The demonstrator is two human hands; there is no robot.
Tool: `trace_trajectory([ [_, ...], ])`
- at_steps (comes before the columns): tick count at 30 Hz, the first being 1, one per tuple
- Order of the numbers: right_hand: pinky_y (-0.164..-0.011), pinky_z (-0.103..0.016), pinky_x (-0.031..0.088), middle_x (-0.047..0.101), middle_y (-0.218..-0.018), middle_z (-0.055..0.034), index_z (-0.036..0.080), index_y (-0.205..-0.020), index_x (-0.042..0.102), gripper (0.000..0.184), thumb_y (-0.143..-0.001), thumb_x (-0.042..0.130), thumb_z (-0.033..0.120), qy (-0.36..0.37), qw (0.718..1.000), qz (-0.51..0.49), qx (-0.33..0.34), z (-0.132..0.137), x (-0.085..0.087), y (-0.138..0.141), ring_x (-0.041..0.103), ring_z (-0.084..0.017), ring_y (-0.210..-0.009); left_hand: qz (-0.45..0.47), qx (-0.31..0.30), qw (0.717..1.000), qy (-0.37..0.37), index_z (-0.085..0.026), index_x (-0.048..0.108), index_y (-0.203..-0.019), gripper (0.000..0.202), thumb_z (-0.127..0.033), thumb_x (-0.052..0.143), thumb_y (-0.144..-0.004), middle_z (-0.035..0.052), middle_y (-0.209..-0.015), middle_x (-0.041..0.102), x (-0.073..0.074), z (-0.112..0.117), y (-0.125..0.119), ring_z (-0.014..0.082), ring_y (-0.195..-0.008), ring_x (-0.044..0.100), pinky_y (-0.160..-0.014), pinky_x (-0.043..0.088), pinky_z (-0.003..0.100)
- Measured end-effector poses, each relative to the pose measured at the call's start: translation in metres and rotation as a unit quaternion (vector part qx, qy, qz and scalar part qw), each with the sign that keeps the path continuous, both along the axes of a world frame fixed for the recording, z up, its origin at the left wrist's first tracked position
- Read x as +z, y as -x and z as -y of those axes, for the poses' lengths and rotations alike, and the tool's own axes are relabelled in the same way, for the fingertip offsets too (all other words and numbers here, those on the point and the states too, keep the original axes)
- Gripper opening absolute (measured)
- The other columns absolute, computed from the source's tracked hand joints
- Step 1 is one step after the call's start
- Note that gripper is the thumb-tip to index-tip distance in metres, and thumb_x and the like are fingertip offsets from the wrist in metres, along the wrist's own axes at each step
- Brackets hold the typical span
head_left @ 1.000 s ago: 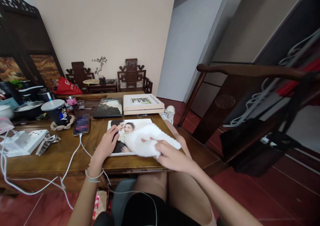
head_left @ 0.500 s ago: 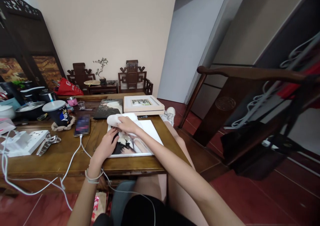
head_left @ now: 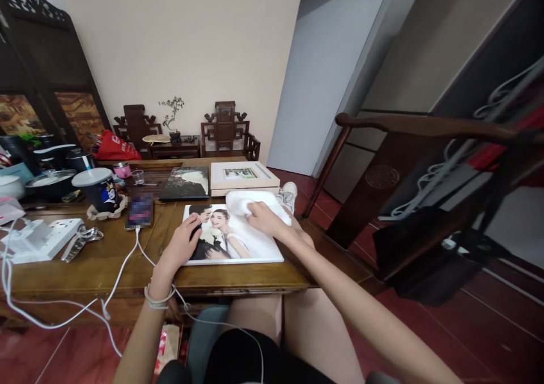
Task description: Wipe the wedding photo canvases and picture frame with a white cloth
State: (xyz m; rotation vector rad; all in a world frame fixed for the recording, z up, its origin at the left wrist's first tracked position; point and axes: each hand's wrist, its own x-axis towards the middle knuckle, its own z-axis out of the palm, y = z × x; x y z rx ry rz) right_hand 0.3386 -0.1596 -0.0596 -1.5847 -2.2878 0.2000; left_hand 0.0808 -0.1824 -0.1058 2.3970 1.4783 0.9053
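Observation:
A glossy photo panel (head_left: 259,247) showing two people lies flat on the wooden table (head_left: 127,285) in front of me. My left hand (head_left: 182,241) rests on its left edge with the fingers stretched out. At the panel's upper right, my right hand (head_left: 264,218) grips a bunched white cloth (head_left: 240,201) against the surface. Part of the cloth reaches past the panel's right side. Behind the panel are a dark album-like board (head_left: 185,183) and a pale framed picture (head_left: 242,179).
Left of the panel lie a charging phone (head_left: 139,211), a lidded dark cup (head_left: 100,191) and a white power strip (head_left: 53,239). White cables (head_left: 121,276) run over the table's front edge. A wooden chair (head_left: 382,174) stands to the right.
My right hand has moved the white cloth from the panel's upper left to its upper right, uncovering the faces in the photo. My left hand stays at the left edge.

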Motion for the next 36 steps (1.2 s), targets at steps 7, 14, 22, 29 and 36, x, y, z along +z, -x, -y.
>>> trace_trajectory([
  [7,-0.113,-0.056,0.021,0.055,-0.135,-0.0184,0.016,-0.071,0.059,0.021,-0.072,0.045,0.001,-0.029,0.991,0.048,0.121,0.104,-0.017,-0.015,0.028,-0.031,-0.141,-0.002,0.008,1.0,0.004,-0.014,0.058,-0.127,0.044,-0.034,0.038,-0.092,0.013,-0.142,0.05,-0.002,-0.003,-0.001,0.0246,-0.134,0.044,-0.114,0.032,0.042],
  [14,-0.113,-0.053,0.025,0.057,-0.134,-0.0168,0.017,-0.073,0.06,0.022,-0.069,0.045,0.002,-0.029,0.988,0.047,0.146,0.135,-0.011,-0.017,0.033,-0.03,-0.139,-0.007,0.006,1.0,0.009,-0.016,0.061,-0.125,0.044,-0.033,0.04,-0.091,0.0119,-0.141,0.052,-0.004,-0.007,0.001,0.0256,-0.133,0.046,-0.112,0.034,0.043],
  [22,-0.091,-0.036,0.043,0.068,-0.098,-0.0173,0.011,-0.086,0.064,0.02,-0.081,0.044,0.009,-0.022,0.992,0.104,0.068,0.02,-0.002,-0.011,0.064,-0.027,-0.098,-0.009,-0.001,1.0,0.013,-0.017,0.06,-0.127,0.043,-0.035,0.039,-0.093,0.0103,-0.143,0.05,-0.002,-0.005,0.002,0.025,-0.134,0.044,-0.113,0.033,0.042],
  [29,-0.099,-0.038,0.038,0.055,-0.13,-0.0204,0.008,-0.1,0.063,0.023,-0.086,0.047,0.015,-0.066,0.989,0.101,0.086,-0.013,-0.012,-0.013,0.056,-0.028,-0.114,-0.028,0.002,0.999,0.026,-0.016,0.056,-0.13,0.045,-0.034,0.036,-0.094,0.0114,-0.145,0.048,0.003,0.0,0.0,0.0239,-0.134,0.044,-0.113,0.033,0.042],
  [36,-0.094,-0.036,0.046,0.054,-0.135,-0.0209,0.01,-0.086,0.067,0.019,-0.083,0.048,0.012,-0.03,0.988,0.126,0.087,0.042,-0.012,-0.035,0.06,-0.03,-0.112,-0.022,0.004,1.0,0.016,-0.018,0.058,-0.127,0.041,-0.033,0.038,-0.094,0.0104,-0.144,0.049,0.002,0.002,0.0,0.0234,-0.134,0.044,-0.113,0.034,0.041],
])
